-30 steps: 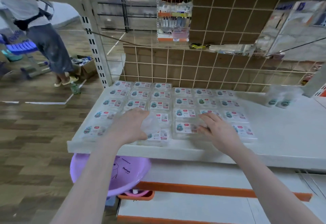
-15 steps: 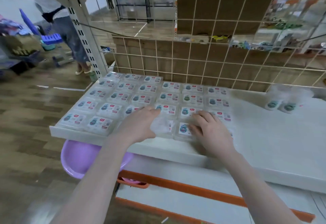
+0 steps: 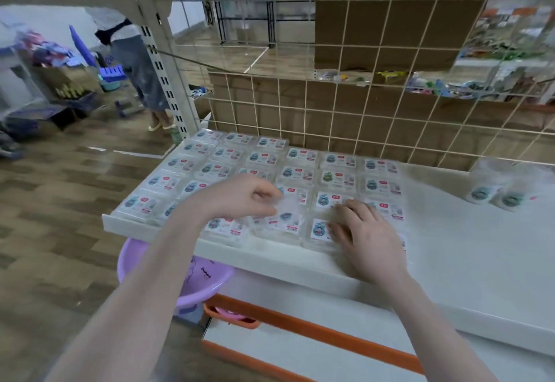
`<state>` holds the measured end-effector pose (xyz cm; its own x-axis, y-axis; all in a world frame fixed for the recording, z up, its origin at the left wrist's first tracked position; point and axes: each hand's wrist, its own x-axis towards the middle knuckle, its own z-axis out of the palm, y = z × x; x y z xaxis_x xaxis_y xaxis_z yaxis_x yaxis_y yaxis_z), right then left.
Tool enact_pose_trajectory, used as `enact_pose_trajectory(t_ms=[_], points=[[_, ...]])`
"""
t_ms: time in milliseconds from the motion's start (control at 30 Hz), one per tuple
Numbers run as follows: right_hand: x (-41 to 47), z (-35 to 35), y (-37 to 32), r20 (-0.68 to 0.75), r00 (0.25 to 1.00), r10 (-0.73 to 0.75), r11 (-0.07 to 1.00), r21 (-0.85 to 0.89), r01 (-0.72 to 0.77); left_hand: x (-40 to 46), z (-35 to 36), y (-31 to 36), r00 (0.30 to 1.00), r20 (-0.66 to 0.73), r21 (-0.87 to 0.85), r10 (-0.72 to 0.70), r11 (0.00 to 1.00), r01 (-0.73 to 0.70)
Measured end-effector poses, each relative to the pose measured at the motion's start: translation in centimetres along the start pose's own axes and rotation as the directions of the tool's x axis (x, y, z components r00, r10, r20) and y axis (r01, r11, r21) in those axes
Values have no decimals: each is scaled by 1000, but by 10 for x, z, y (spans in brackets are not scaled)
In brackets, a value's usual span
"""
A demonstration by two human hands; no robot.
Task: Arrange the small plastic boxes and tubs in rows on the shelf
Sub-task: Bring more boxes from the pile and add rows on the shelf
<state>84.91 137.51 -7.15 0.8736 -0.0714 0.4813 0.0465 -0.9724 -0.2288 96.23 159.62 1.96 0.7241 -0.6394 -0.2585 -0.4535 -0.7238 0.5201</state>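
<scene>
Since before, our left hand point(image 3: 240, 198) lifted, pinching a clear tub point(image 3: 286, 212) – right hand point(image 3: 365, 234) flat, fingers straight, on front-row boxes point(image 3: 322, 230); white shelf point(image 3: 468, 249), wire grid point(image 3: 375, 105) behind

I note clear glossy plastic boxes point(image 3: 295, 175), centre frame, with paper labels, on a smooth matt white shelf point(image 3: 468, 249). Lower left: glossy lilac plastic basin point(image 3: 207, 276); wood-grain floor point(image 3: 54, 201).

- Bright, even, soft indoor light; faint shadows only.
- Motion-blurred throughout, worst at near and left edges.
- Wide-angle bending toward the borders.
</scene>
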Motion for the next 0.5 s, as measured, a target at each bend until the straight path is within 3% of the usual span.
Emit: enact_pose_trajectory(t_ms=[100, 300, 400, 500], points=[[0, 1, -1, 6, 1000, 3, 1000, -6, -3, 8, -11, -3, 998, -48, -9, 28, 1000, -28], [-1, 4, 2, 13, 1000, 12, 1000, -3, -12, 19, -7, -1, 988, -144, 143, 60, 989, -39], [-1, 6, 3, 8, 1000, 7, 1000, -14, -7, 21, 2, -2, 984, -141, 263, 105, 963, -65], [-2, 6, 4, 1, 1000, 10, 1000, -16, -10, 21, 8, -7, 993, -91, 257, 79, 965, -53]])
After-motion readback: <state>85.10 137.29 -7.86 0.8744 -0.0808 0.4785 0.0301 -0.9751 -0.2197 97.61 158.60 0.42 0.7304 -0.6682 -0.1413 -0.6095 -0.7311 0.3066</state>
